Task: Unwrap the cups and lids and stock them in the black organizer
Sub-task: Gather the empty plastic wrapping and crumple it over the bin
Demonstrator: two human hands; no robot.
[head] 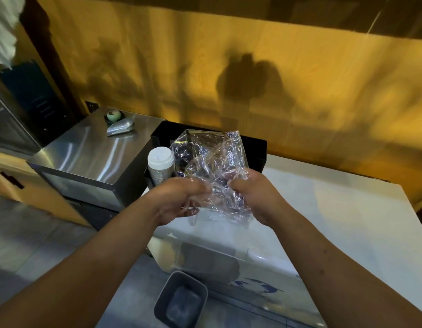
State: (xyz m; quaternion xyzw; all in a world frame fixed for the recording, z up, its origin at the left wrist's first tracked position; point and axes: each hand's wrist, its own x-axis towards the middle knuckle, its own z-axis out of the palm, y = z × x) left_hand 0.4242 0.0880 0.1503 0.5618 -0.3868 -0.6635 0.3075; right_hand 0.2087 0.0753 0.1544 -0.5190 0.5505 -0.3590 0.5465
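Open room: bare white bench (335,209) stretches right of the hands, back to the yellow wall (300,91).
In the way: crumpled clear wrap (214,166), gripped by left hand (179,200) and right hand (252,195), screens the black organizer (255,143).
Left flank: a white-lidded cup (160,159) stands at the organizer's left end, close beside the steel cabinet (91,152).
Below: a dark bin (181,301) on the floor.

Clear crinkled wrap (214,166) — black organizer (255,144), white lid stack (160,159) — yellow wall (300,91).
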